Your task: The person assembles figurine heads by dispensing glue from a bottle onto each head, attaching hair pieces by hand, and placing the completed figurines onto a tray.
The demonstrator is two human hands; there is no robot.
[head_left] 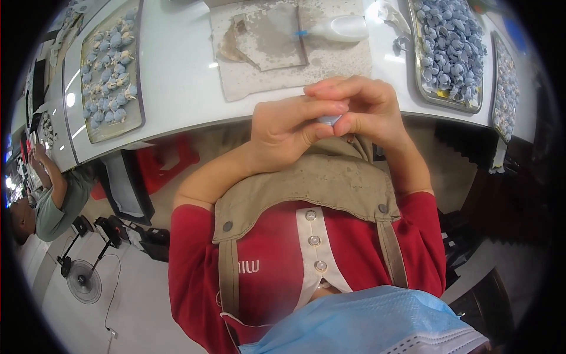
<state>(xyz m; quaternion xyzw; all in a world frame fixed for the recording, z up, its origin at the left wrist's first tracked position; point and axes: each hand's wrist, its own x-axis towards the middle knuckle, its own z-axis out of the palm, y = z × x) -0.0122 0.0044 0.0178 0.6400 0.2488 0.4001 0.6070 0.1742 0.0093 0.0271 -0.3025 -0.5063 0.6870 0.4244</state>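
In front of my chest, at the near edge of the white table, both hands meet around a small pale blue-grey piece (328, 120). My left hand (282, 127) pinches it from the left between thumb and fingers. From the right, my right hand (370, 111) grips it too, thumb underneath and fingers arched over. Fingers cover most of the piece, so its full shape is hidden. Just beyond my hands lies a stained pale sheet (236, 85) with a flat, brownish-edged plate (277, 44) on it. A white squeeze bottle (342, 28) with a blue tip rests on its side there.
At right stands a tray (420, 76) heaped with blue-grey curved pieces, beside another narrow tray (500, 71). A tray (139, 76) of blue and cream pieces sits at left. A co-worker (65, 194) works at far left, near a fan (84, 281) and a red stool (168, 162).
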